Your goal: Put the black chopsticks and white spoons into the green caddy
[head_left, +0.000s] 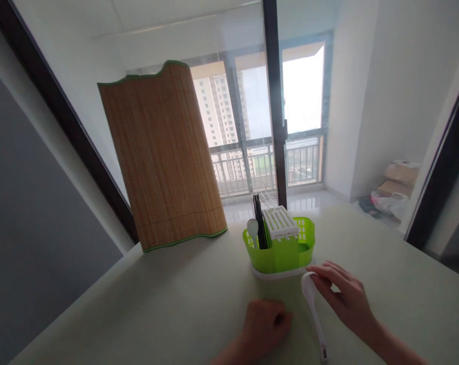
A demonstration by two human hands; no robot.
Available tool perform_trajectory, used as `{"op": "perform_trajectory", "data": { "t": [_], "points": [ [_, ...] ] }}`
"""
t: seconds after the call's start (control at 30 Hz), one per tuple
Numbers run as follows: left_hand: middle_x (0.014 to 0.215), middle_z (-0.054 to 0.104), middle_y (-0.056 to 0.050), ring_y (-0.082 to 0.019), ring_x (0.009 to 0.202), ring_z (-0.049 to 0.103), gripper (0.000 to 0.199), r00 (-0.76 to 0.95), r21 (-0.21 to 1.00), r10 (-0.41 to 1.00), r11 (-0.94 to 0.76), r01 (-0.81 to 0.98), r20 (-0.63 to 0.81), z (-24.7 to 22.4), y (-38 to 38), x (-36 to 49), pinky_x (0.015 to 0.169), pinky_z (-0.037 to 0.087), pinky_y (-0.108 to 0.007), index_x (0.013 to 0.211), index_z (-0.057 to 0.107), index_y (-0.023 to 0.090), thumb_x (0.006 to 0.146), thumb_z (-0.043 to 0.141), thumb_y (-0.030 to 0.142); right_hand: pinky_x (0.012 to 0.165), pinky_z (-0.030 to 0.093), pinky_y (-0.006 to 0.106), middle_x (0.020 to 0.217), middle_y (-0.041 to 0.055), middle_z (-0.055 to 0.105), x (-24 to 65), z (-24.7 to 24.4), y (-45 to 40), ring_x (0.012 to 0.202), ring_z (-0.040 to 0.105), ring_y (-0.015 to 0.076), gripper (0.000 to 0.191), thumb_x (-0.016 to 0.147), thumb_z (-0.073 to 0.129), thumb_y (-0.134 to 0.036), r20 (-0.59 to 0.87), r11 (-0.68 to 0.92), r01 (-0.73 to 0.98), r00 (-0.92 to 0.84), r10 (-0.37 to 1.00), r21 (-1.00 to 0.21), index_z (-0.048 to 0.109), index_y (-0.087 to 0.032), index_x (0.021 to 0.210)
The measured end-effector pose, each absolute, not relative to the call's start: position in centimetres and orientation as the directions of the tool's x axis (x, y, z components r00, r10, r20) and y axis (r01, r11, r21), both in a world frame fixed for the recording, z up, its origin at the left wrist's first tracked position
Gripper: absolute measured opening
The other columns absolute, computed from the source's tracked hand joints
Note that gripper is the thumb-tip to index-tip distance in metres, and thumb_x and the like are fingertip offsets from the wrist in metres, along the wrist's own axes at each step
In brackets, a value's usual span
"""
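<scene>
1. While the left hand [265, 324] sits at lower centre of the frame with its fingers curled loosely inward into a narrow fist, a small dark gap shows near the thumb side; whether it touches the surface below, I cannot tell.
2. At lower right, the right hand [345, 296] pinches a glossy white long-handled spoon [316, 314] between thumb and fingers at the bowl end, the handle slanting down toward the bottom edge, where a small dark mark shows.
3. Beneath both hands spreads a pale, smooth tabletop [157, 304] across the lower frame.
4. Just beyond the hands, right of centre, a bright green plastic caddy [286, 256] stands upright on a white oval base [277, 276].
5. Inside its left part, a second white spoon [253, 230] leans bowl up beside a bundle of black chopsticks [260, 228]; a white slotted rack [280, 223] crosses the middle.
6. At left of centre, a brown bamboo mat [161, 157] with green edging stands upright, gently curved.
7. Farther back, a dark-framed glass door [275, 101] fronts a balcony railing [303, 162], with a pale high-rise [216, 111] outside.
</scene>
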State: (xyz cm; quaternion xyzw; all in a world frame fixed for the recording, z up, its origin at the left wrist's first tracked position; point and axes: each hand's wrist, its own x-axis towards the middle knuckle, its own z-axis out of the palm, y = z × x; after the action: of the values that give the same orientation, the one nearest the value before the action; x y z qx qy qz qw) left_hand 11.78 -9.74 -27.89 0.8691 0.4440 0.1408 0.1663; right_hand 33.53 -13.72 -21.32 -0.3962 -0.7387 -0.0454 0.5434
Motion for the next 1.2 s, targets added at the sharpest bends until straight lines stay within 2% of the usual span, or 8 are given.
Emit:
{"op": "perform_trajectory", "data": {
  "t": [0.13,0.27,0.4,0.57,0.7,0.83,0.93,1.2],
  "points": [
    [0.060,0.063,-0.003,-0.013,0.056,0.051,0.028,0.555,0.418,0.824,-0.547,0.726,0.114,-28.1,-9.7,11.8,0.057,0.031,-0.029,0.060,0.063,0.018,0.081,0.055,0.035,0.071,0.047,0.027,0.083,0.0028,0.065,33.4,-20.9,-14.3,0.075,0.059,0.0153,0.023,0.091,0.057,-0.011,0.888,0.704,0.665,-0.134,0.440,-0.248,0.061,-0.019,0.111],
    [0.059,0.061,-0.001,-0.014,0.054,0.052,0.023,0.544,0.461,0.816,-0.565,0.684,0.192,-28.1,-9.9,11.7,0.056,0.035,-0.029,0.062,0.060,0.020,0.081,0.054,0.032,0.070,0.047,0.029,0.084,0.0035,0.066,33.4,-20.7,-14.4,0.076,0.058,0.0161,0.027,0.089,0.059,-0.008,0.897,0.717,0.671,-0.180,0.403,-0.188,0.061,-0.018,0.114],
    [0.059,0.059,0.001,-0.014,0.050,0.051,0.011,0.485,0.546,0.739,-0.673,0.499,0.468,-26.7,-10.6,11.4,0.052,0.039,-0.029,0.089,0.059,0.024,0.083,0.050,0.026,0.069,0.047,0.029,0.084,0.0037,0.066,33.2,-20.8,-14.3,0.075,0.058,0.0160,0.028,0.089,0.059,-0.007,0.899,0.714,0.680,-0.193,0.394,-0.167,0.060,-0.017,0.115],
    [0.074,0.062,0.000,-0.012,0.056,0.054,0.035,0.466,0.364,0.485,-0.871,0.330,0.740,-22.2,-12.0,12.0,0.053,0.044,-0.025,0.117,0.046,0.024,0.084,0.055,0.029,0.073,0.048,0.031,0.085,0.0046,0.066,32.8,-21.4,-14.3,0.076,0.059,0.0170,0.026,0.091,0.058,-0.011,0.891,0.698,0.700,-0.212,0.402,-0.149,0.059,-0.017,0.116],
    [0.077,0.065,-0.002,-0.014,0.066,0.060,0.026,0.512,0.215,0.397,-0.900,0.379,0.762,-19.1,-12.7,13.3,0.060,0.046,-0.024,0.112,0.050,0.021,0.086,0.055,0.022,0.074,0.049,0.031,0.088,0.0059,0.067,32.4,-21.5,-14.6,0.079,0.060,0.0181,0.031,0.091,0.057,-0.011,0.889,0.724,0.675,-0.238,0.390,-0.137,0.057,-0.017,0.121],
    [0.068,0.063,0.000,-0.012,0.060,0.058,0.010,0.530,0.147,0.371,-0.897,0.417,0.763,-17.8,-12.7,13.8,0.059,0.044,-0.022,0.094,0.053,0.019,0.086,0.052,0.013,0.071,0.049,0.031,0.087,0.0058,0.066,32.4,-21.3,-14.7,0.077,0.060,0.0183,0.035,0.090,0.055,-0.009,0.887,0.756,0.643,-0.271,0.374,-0.122,0.055,-0.016,0.125],
    [0.066,0.061,0.002,-0.010,0.058,0.057,0.008,0.518,0.073,0.319,-0.895,0.439,0.794,-16.4,-11.9,12.8,0.059,0.042,-0.021,0.090,0.054,0.019,0.086,0.054,0.012,0.069,0.049,0.031,0.088,0.0070,0.066,32.5,-21.2,-14.7,0.077,0.060,0.0185,0.036,0.090,0.055,-0.010,0.882,0.765,0.633,-0.286,0.374,-0.119,0.053,-0.014,0.126],
    [0.059,0.056,0.006,-0.008,0.046,0.049,0.007,0.140,0.047,0.255,-0.610,0.791,0.957,-8.9,-6.0,8.5,0.051,0.037,-0.021,0.089,0.058,0.019,0.087,0.058,0.026,0.070,0.048,0.030,0.085,0.0064,0.065,32.6,-21.6,-14.4,0.076,0.058,0.0175,0.032,0.088,0.054,-0.005,0.892,0.753,0.647,-0.262,0.369,-0.122,0.057,-0.015,0.118]
  ]
}}
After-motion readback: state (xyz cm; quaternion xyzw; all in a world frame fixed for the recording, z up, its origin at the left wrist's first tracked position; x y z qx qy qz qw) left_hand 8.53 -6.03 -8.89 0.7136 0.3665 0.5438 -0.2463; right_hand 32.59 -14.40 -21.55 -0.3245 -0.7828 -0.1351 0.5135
